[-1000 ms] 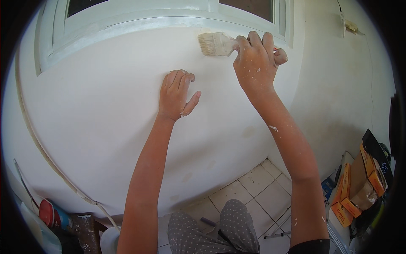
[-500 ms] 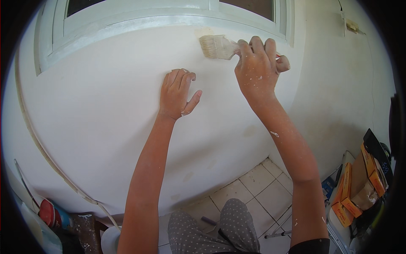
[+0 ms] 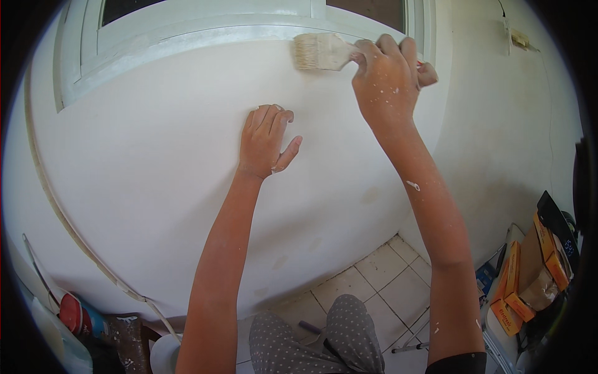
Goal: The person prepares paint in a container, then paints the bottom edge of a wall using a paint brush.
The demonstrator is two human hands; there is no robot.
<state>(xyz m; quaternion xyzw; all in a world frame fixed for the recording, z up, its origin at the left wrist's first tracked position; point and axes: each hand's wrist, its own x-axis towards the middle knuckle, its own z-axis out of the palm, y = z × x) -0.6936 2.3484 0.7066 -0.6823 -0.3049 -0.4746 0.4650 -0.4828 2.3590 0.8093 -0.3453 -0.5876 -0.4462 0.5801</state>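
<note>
A wide paintbrush [image 3: 324, 52] with pale bristles is in my right hand [image 3: 389, 81], whose fingers wrap round its handle. The bristles point left and lie against the white wall [image 3: 156, 124], just under the window frame [image 3: 237, 17]. A little of the handle's red end shows past my fingers. Lower and to the left, my left hand [image 3: 265, 138] rests on the wall with nothing in it, fingers slightly bent and thumb apart. White paint specks dot both hands and my right forearm.
Orange boxes [image 3: 512, 293] are stacked at the lower right, beside a metal stand's leg. A cable [image 3: 62, 218] runs down the wall at left to a white bucket [image 3: 165, 352]. A red-lidded can [image 3: 71, 311] stands near a stained stool [image 3: 128, 336]. Floor tiles [image 3: 380, 268] show below.
My right hand has moved the paintbrush upward along the wall, toward the window frame. The damp-looking patch near the bristles is less visible. My left hand stays in about the same place.
</note>
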